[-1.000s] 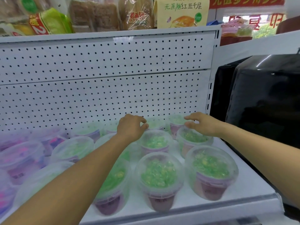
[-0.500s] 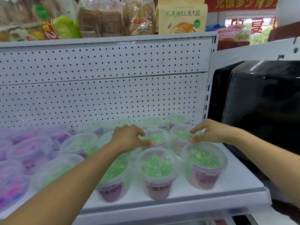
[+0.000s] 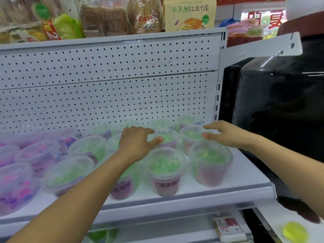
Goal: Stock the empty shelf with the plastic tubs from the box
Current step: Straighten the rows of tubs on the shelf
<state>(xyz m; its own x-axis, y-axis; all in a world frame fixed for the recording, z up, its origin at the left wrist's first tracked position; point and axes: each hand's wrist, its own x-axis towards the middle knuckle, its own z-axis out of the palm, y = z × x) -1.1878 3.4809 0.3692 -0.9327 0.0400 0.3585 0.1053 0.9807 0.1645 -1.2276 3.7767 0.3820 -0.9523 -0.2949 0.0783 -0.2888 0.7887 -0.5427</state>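
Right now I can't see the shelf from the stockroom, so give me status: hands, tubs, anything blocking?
Left hand open, resting on green tubs. Right hand open, touching a tub lid. Shelf well stocked. No obstruction visible.

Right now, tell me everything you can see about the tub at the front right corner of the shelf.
The front right tub is a clear plastic cup-shaped container with a wide, domed, see-through lid. Through the lid show green and yellowish pieces; the lower body looks purplish pink. It stands upright on the white shelf, rightmost in the front row, close beside another green tub. The right hand hovers just above and behind it; whether it touches the lid cannot be told.
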